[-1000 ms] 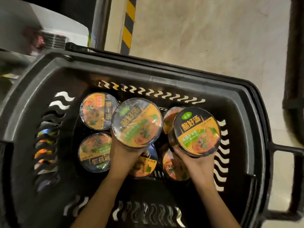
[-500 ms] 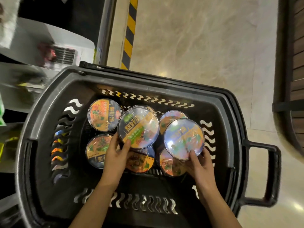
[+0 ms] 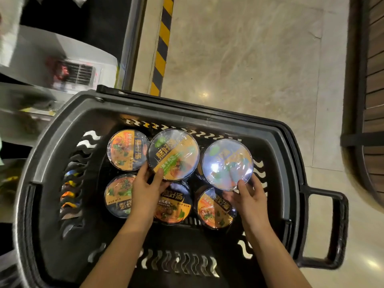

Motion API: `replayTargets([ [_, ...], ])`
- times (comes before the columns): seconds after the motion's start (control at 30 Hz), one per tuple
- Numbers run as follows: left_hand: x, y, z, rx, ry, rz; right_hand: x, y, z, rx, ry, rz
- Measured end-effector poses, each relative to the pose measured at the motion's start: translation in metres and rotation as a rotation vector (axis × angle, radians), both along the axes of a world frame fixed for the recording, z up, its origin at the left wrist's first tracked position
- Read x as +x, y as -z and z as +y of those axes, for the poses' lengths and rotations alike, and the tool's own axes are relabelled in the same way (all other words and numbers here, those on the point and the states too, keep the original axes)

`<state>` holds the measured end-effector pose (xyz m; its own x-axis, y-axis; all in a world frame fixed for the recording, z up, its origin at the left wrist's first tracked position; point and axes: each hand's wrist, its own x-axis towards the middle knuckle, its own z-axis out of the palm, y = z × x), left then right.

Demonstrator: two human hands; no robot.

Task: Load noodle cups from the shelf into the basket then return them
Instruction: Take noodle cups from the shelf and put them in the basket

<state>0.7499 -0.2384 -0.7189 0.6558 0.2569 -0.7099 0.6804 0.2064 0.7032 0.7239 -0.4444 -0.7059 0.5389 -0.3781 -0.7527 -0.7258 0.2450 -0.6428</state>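
A black plastic basket point(image 3: 52, 140) holds several noodle cups with orange and black lids. My left hand point(image 3: 145, 190) grips one cup point(image 3: 173, 154) by its near edge, above the lower layer in the back middle. My right hand point(image 3: 247, 196) holds a second cup point(image 3: 227, 164) at the back right; glare washes out its lid. Below them lie a cup at back left point(image 3: 126, 150), one at front left point(image 3: 119, 194), one in the front middle point(image 3: 176, 206) and one at front right point(image 3: 214, 208).
Blurred shelf edges with goods point(image 3: 62, 71) stand at the left of the basket. A yellow and black striped strip point(image 3: 163, 44) runs along the beige floor point(image 3: 249, 59). A dark wooden fixture point(image 3: 372, 100) is at the right. The basket's handle point(image 3: 328, 229) sticks out right.
Both hands have carried their cups toward the basket's far side, and the cups sit lower among the others. The camera view has pulled back and shifted left.
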Motion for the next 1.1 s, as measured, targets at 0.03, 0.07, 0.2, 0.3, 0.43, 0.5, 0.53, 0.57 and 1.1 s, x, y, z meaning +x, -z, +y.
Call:
replayTargets([
  [0.03,-0.001,0.001,0.0,0.007,0.003,-0.001,0.001,0.001,0.001,-0.004,-0.007,0.006],
  [0.07,-0.002,0.001,0.001,0.011,0.007,-0.004,0.0,0.002,0.002,-0.001,-0.012,0.015],
  [0.2,-0.004,0.001,0.001,0.03,0.004,-0.002,-0.003,0.003,0.004,0.019,-0.022,0.052],
  [0.3,-0.003,-0.001,0.001,0.093,0.058,0.016,-0.001,-0.001,0.003,-0.019,-0.04,0.09],
  [0.43,0.003,-0.012,0.004,0.407,0.33,0.066,0.007,-0.022,0.005,-0.186,-0.194,0.126],
  [0.5,0.004,-0.029,0.008,0.58,0.467,0.044,0.01,-0.038,0.005,-0.33,-0.329,0.162],
  [0.53,0.004,-0.039,0.011,0.648,0.544,0.011,0.01,-0.047,0.006,-0.395,-0.402,0.175],
  [0.57,0.004,-0.051,0.014,0.714,0.634,-0.027,0.01,-0.057,0.007,-0.446,-0.472,0.173],
  [1.1,-0.05,-0.333,0.052,1.076,1.155,-0.266,-0.033,-0.354,0.063,-0.654,-1.076,-0.116],
])
